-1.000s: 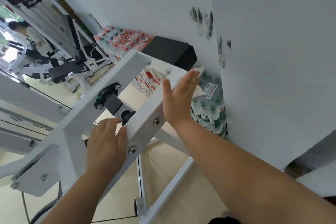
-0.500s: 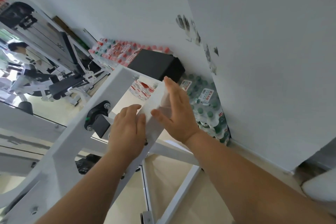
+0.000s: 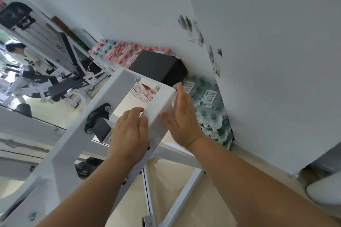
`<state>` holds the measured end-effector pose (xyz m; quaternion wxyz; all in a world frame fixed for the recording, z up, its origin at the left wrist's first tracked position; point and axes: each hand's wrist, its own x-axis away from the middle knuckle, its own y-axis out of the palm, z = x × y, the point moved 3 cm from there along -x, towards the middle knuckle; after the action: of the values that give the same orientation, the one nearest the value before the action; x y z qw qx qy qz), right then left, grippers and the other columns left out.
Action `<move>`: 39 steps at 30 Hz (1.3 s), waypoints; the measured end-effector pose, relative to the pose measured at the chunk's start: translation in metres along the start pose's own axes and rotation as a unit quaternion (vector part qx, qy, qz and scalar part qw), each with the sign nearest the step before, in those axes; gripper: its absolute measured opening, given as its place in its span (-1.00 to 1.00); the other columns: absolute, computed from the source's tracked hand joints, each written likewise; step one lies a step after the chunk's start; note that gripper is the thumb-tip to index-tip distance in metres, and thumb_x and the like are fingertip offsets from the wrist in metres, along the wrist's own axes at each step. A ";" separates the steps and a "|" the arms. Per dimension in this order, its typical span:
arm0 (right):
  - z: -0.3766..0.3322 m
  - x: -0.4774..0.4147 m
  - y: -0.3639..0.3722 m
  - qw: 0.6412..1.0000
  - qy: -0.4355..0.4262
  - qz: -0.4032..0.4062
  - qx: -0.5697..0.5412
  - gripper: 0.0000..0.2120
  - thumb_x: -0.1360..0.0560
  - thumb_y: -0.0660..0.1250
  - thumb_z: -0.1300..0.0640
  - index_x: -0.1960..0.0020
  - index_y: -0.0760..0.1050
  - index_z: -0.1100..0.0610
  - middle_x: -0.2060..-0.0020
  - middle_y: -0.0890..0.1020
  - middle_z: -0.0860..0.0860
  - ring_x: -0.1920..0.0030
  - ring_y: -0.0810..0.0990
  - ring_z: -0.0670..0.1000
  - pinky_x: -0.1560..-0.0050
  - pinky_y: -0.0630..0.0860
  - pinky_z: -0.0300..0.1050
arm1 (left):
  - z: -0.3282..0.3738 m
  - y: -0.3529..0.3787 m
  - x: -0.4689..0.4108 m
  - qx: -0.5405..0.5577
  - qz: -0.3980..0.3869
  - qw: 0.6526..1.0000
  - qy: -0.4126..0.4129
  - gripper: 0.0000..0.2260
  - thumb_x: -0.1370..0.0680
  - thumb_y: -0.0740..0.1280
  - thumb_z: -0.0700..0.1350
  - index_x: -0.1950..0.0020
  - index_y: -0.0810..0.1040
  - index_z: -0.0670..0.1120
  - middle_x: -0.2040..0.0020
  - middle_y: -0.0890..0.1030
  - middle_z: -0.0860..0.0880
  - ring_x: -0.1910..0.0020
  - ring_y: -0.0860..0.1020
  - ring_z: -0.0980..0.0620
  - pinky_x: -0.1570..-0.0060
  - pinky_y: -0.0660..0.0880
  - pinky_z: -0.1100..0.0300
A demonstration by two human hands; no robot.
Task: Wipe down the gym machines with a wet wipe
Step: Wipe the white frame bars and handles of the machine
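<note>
White wall (image 3: pixel 258 42) behind; right hand (image 3: pixel 182 118) presses wipe (image 3: pixel 174 100) against frame (image 3: pixel 159 105)

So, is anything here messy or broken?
Yes: the white wall has dark smudges near its corner, above the green-capped water bottles. They look like scuffs or rubbed-off paint, odd on plain white. The machine frame being wiped looks fine.

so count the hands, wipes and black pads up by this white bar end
bare hands: 2 (left hand, right hand)
crumpled white wet wipe: 1
black rectangular padded block: 1
total: 4
</note>
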<state>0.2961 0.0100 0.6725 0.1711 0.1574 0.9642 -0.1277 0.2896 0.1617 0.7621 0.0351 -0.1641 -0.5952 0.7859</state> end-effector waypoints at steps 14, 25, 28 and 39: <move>-0.099 0.058 0.054 0.812 -0.257 -0.362 0.378 -0.13 -0.59 -0.28 -0.40 -0.65 -0.12 0.22 -0.65 -0.04 0.16 -0.65 -0.16 0.11 -0.60 -0.32 0.06 | -0.046 -0.055 0.082 0.107 0.187 0.971 -0.102 -0.72 -0.60 0.13 -0.06 -0.17 0.55 -0.11 -0.06 0.52 0.05 -0.10 0.49 -0.01 -0.12 0.41 0.04; -0.108 0.067 0.068 0.849 -0.187 -0.264 0.418 -0.08 -0.58 -0.27 -0.46 -0.61 0.18 0.22 -0.60 0.19 0.21 -0.63 0.05 0.22 -0.61 -0.12 0.18 | -0.148 -0.086 0.229 -0.086 0.162 0.965 -0.187 -0.70 -0.59 0.14 -0.02 -0.06 0.59 -0.16 0.00 0.60 -0.12 0.02 0.51 -0.19 -0.01 0.40 -0.07; -0.130 0.128 0.112 0.820 -0.277 -0.324 0.381 -0.11 -0.61 -0.17 -0.42 -0.59 0.21 0.28 -0.58 0.23 0.24 -0.61 0.14 0.23 -0.58 -0.09 0.13 | -0.173 -0.077 0.262 -0.104 0.187 0.965 -0.152 -0.68 -0.60 0.14 -0.05 -0.02 0.62 -0.21 0.01 0.62 -0.16 0.07 0.55 -0.25 0.04 0.44 -0.09; -0.126 0.126 0.115 0.847 -0.169 -0.240 0.443 -0.06 -0.56 -0.29 -0.46 -0.64 0.03 0.23 -0.64 0.09 0.14 -0.64 -0.02 0.10 -0.62 -0.18 0.07 | -0.195 -0.092 0.298 -0.033 0.074 0.989 -0.125 -0.61 -0.56 0.16 0.05 -0.24 0.59 -0.11 -0.25 0.57 -0.09 -0.21 0.51 -0.14 -0.24 0.43 -0.10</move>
<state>0.1868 0.1859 0.7187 0.2074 -0.0441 0.7692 -0.6028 0.0535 0.4428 0.7387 -0.1034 -0.1087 -0.6064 0.7809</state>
